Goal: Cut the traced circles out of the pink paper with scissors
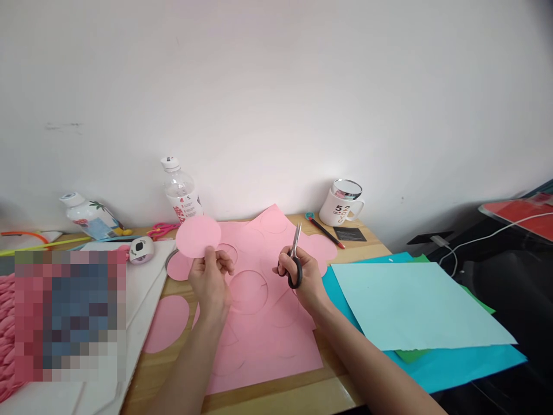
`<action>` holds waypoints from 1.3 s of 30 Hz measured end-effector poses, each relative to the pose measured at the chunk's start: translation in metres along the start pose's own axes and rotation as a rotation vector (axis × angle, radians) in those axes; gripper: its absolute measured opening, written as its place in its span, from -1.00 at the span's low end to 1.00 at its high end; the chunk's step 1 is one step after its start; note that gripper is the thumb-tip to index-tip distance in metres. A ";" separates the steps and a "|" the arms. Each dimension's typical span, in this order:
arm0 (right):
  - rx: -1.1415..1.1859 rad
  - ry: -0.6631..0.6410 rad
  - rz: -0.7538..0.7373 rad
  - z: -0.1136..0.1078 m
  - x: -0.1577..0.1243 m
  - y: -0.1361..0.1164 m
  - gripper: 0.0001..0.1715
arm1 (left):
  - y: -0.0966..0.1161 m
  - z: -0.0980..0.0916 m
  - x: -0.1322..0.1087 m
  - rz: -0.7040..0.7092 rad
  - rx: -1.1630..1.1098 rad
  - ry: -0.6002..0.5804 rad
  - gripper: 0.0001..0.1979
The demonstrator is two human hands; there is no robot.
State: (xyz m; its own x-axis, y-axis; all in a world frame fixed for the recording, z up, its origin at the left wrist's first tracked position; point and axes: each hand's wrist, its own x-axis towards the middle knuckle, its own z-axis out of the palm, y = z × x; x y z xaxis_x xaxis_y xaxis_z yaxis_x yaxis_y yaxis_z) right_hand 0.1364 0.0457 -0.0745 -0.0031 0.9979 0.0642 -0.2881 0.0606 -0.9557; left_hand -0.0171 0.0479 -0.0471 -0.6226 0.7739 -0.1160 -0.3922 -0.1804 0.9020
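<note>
Between the thumb and fingers of my left hand (211, 282) is a pink paper circle (197, 236), held up above the table. My right hand (305, 276) grips a pair of scissors (295, 256) by its black handles, blades pointing up and nearly together. Below both hands lies a pink paper sheet (276, 346) with several circle outlines and cut lines. Another pink circle (168, 324) rests on the wood left of my left forearm. More pink rounds lie partly hidden behind each hand.
A clear plastic bottle (178, 187) and a white lidded mug (341, 203) stand by the wall. A black pencil (326, 231) lies near the mug. Pale blue paper (423, 305) covers teal and green sheets at right. A white bottle (93, 216) leans at left.
</note>
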 end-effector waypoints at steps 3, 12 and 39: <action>-0.009 0.106 0.020 0.000 0.002 0.003 -0.71 | -0.005 -0.003 0.008 -0.047 -0.005 0.091 -0.82; 0.207 0.318 0.179 -0.006 0.015 0.014 -0.60 | -0.016 -0.006 0.007 0.017 0.291 0.006 -0.76; 0.319 0.300 0.283 -0.019 0.027 0.016 -0.59 | -0.036 0.026 -0.030 -0.395 0.132 -0.210 -0.80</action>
State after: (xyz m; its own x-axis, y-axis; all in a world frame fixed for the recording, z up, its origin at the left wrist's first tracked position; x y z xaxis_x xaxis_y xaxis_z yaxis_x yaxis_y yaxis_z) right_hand 0.1500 0.0740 -0.0938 0.1379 0.9394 -0.3137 -0.5933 -0.1752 -0.7857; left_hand 0.0327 0.0469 -0.0651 -0.2873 0.8763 -0.3867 -0.4735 0.2210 0.8526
